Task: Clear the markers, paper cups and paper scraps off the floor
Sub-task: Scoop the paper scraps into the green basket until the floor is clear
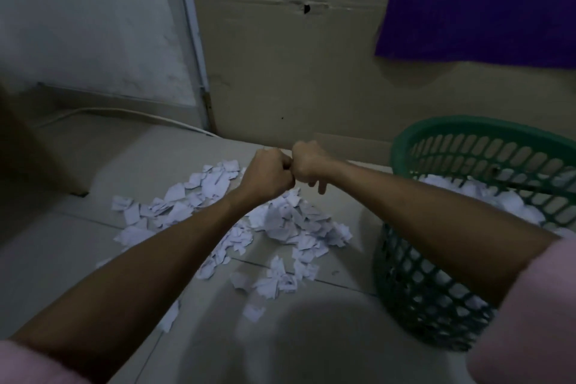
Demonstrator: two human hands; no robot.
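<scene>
- Fingers of both hands are curled into fists: the left hand (267,172) and the right hand (307,165) meet knuckle to knuckle above the far edge of the mess, the right one with a finger or two hanging down from the fist. Whether either fist encloses any paper cannot be told; nothing white shows between the fingers.
- Both bare forearms reach out from pink sleeves (526,305) toward 12 o'clock, crossing over the litter.
- Paper scraps (280,227), torn white pieces, lie strewn over the tiled floor (93,259) below the fists, the thickest drift at the centre of the view, with strays trailing toward 6 and 7 o'clock.
- A green plastic basket (436,299) stands at 3 o'clock, just beside the heap, and is already well filled with white paper (498,199); a thin dark stick-like thing lies across its inside, too dim to identify.
- No markers and no paper cups show anywhere on the floor in this view; they may be cleared away or simply out of frame.
- By the look of it, the job is past its midpoint but not finished: a good share of paper is in the basket, while a broad scatter still waits on the tiles.
- Behind, a cardboard sheet (296,72) leans on the wall at 12 o'clock, a purple cloth (483,0) hangs at 1 o'clock, and a pale cable (124,112) runs along the skirting at 10 o'clock.
</scene>
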